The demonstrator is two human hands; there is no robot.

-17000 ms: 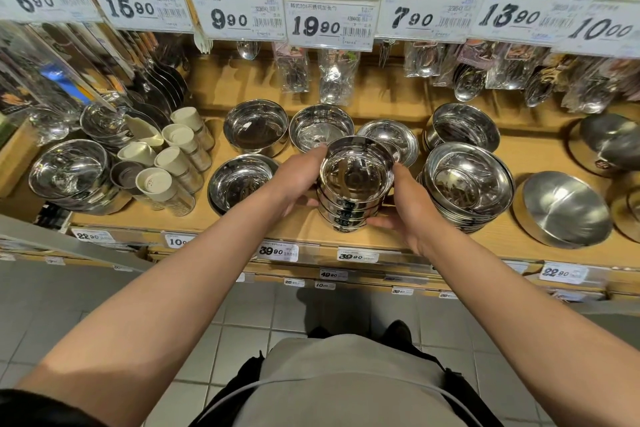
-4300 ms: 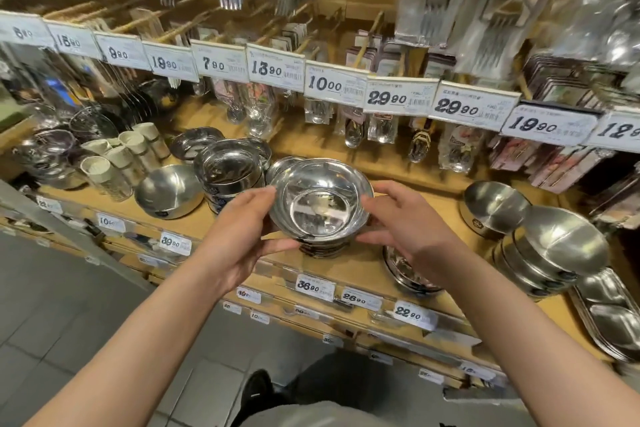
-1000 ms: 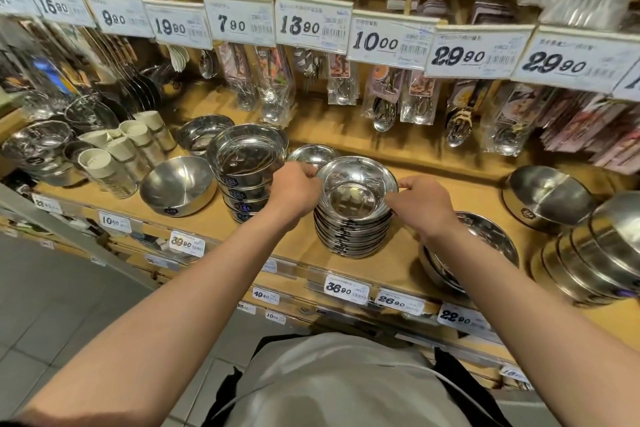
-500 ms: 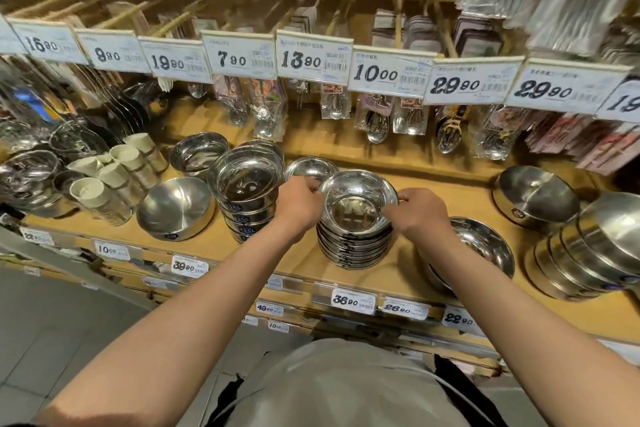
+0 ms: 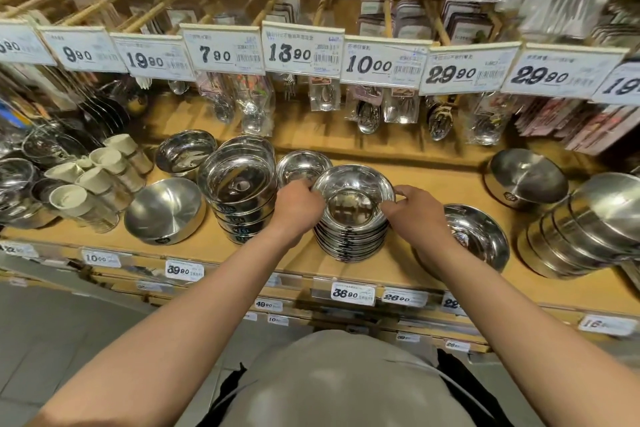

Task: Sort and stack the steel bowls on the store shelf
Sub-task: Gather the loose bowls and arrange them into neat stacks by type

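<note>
Many steel bowls [image 5: 353, 204] crowd wooden shelf [image 5: 408, 267] (store).

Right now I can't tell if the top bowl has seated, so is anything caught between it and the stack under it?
Nothing visible. The top bowl sits nested on the stack, with the left hand and right hand holding its rim from either side.

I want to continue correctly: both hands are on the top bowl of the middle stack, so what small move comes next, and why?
Probably let go: the top bowl looks level on its stack, left hand and right hand gripping its rim.
</note>
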